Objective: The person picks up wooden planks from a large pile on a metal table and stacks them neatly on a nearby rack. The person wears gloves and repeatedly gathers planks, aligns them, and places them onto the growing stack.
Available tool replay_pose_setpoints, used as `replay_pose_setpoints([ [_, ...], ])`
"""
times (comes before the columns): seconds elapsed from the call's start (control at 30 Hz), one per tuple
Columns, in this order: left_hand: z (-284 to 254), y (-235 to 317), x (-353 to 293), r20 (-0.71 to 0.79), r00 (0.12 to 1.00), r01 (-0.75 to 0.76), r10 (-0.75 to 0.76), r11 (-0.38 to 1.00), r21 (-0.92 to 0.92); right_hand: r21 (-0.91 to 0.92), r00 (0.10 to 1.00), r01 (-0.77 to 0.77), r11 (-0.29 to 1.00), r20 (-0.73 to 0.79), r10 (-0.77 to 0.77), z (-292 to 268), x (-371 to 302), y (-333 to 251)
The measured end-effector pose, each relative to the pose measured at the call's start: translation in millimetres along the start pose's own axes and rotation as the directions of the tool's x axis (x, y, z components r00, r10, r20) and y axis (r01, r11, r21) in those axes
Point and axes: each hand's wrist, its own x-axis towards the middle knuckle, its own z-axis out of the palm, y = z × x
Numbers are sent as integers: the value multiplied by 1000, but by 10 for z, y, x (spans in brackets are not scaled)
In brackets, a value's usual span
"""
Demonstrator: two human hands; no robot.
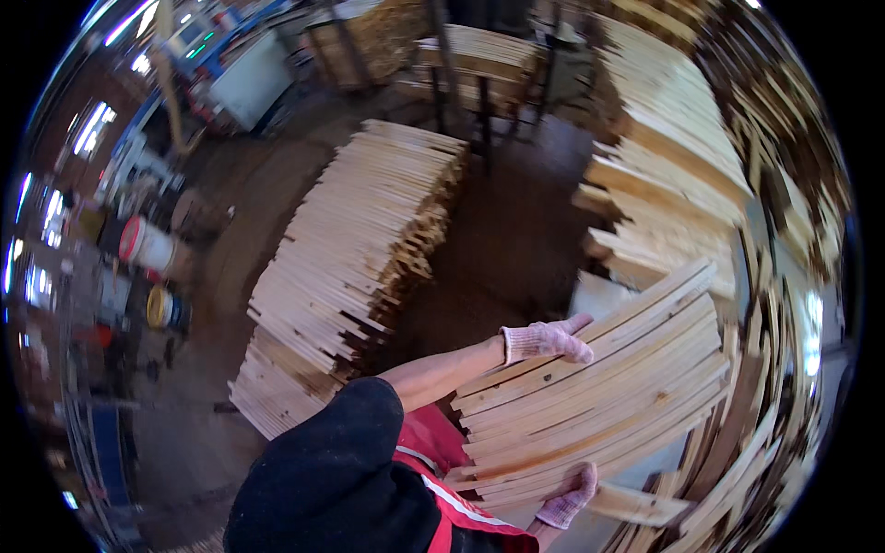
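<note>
A wide row of pale wooden slats [590,396], lying side by side, spans the space between my two gloved hands. My left hand [550,341], in a pinkish knit glove, presses on the far long edge of the row, thumb and fingers closed against the outermost slat. At the near edge my right hand [569,498] wears the same kind of glove and grips the opposite side, its lower fingers hidden by the wood. The row is squeezed between both hands, close to my red apron [433,438]. Whether the row also rests on something below is hidden.
A long stack of slats [355,221] stands to the left across the dark floor. Stacked boards [678,120] fill the right back, with loose strips [774,387] along the right. A white and red bucket [146,242], a yellow bucket [166,307] and a machine [249,78] stand farther left.
</note>
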Motion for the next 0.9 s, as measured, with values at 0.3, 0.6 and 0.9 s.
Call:
replay_pose_setpoints([
  [0.3,-1336,1302,-1206,-256,894,-376,367,926,16,-354,957,-22,935,264,123,2702,329,-654],
  [0.6,-2745,1061,-2912,-725,500,-648,473,760,48,-620,677,22,784,586,444,5116,857,412],
  [0.9,-1877,181,-4860,-989,-120,-697,-90,717,19,-905,65,-177,386,380,923,6393,-39,2112],
])
